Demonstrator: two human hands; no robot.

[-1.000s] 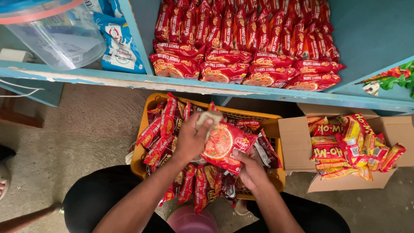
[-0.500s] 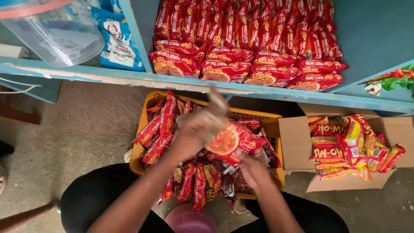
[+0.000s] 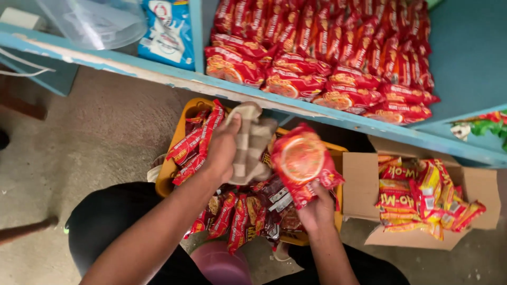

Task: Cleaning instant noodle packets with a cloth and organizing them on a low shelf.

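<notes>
The left hand (image 3: 224, 150) grips a checked beige cloth (image 3: 252, 142) over the yellow crate (image 3: 174, 171) of noodle packets. The right hand (image 3: 316, 208) is closed around a red noodle packet (image 3: 302, 161), just below the blue shelf's front edge (image 3: 327, 113).

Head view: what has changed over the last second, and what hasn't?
The left hand has lifted the beige checked cloth off the red packet. The right hand has raised that packet clear of the yellow crate. The shelf packets and the cardboard box are unchanged.
</notes>
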